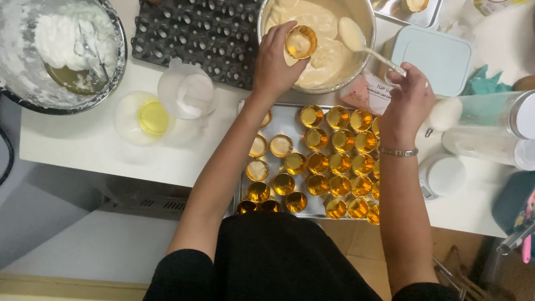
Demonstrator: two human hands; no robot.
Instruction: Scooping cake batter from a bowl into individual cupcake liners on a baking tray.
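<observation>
Gold foil cup (pixel 301 42), pinched at its rim by the left hand (pixel 275 61), fingers curled closed on it, held over the near side of the batter bowl (pixel 316 32) with a little pale batter already inside. Spoon (pixel 367 46) gripped by the handle in the right hand (pixel 407 104), fist closed round it, its loaded bowl just beside the cup and also above the batter bowl.

Best done by keeping the cup level and over the batter bowl, so drips fall back in. Better to tip the spoon slowly against the cup's inner edge and stop short of the rim, judging by the filled cups. Light grip on the foil, since thin walls likely dent.

Just in front of the batter bowl, on the tabletop (pixel 87 141): a metal tray (pixel 279 122) crowded with empty gold cups, a few filled ones along its left side. Left of the batter bowl: a dark egg tray (pixel 208 22), then a large mixing bowl (pixel 45 34) of white whipped foam.
</observation>
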